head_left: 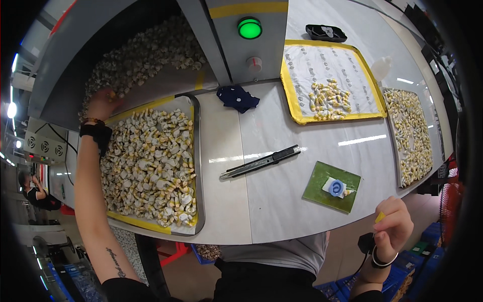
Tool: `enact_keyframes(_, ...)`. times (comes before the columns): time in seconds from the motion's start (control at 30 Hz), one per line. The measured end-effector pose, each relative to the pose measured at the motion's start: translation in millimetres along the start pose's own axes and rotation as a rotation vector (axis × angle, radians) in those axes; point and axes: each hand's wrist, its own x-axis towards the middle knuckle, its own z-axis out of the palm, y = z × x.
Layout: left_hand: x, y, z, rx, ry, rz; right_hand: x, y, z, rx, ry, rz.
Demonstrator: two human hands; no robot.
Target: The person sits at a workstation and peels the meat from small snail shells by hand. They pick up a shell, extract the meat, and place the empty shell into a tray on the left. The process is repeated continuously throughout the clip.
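My left hand [103, 103] reaches under the grey hood, beside a heap of small whitish pieces [146, 55]. Its fingers look curled in, and what they hold is too small to make out. Below that wrist lies a tray [199, 201] heaped with small white-and-yellow pieces [151, 166]. At the lower right, my right hand [395, 226] is raised off the table's edge, thumb and fingers pinched on a small yellow piece [380, 217]. Near it on the table is a green square plate [319, 189] bearing a blue ring-shaped part [336, 188] on a white scrap.
A black utility knife [261, 162] lies mid-table, with a dark blue cloth [237, 99] behind it. The grey machine has a lit green button [250, 28]. At right stand a yellow-edged tray [297, 120] with some pieces and a full tray [402, 182]. A black case [326, 33] sits behind.
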Motion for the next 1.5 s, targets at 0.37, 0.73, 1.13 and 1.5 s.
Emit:
enact_keyframes(0.37,-213,209,-123,-1.794,-0.436,0.274,121,8,-12,-0.790,-0.416,-0.118)
enact_keyframes(0.73,-263,312,-65,-2.394,-1.076,-0.243,182,83,37,-0.774,-0.586,-0.097)
enact_keyframes(1.13,-264,320,-60,-2.442,-0.893,-0.072,174,60,20,-0.579,-0.478,-0.280)
enact_keyframes(1.5,-257,313,-67,-2.381,-1.059,-0.185,76,4,6,-0.303,-0.528,-0.014)
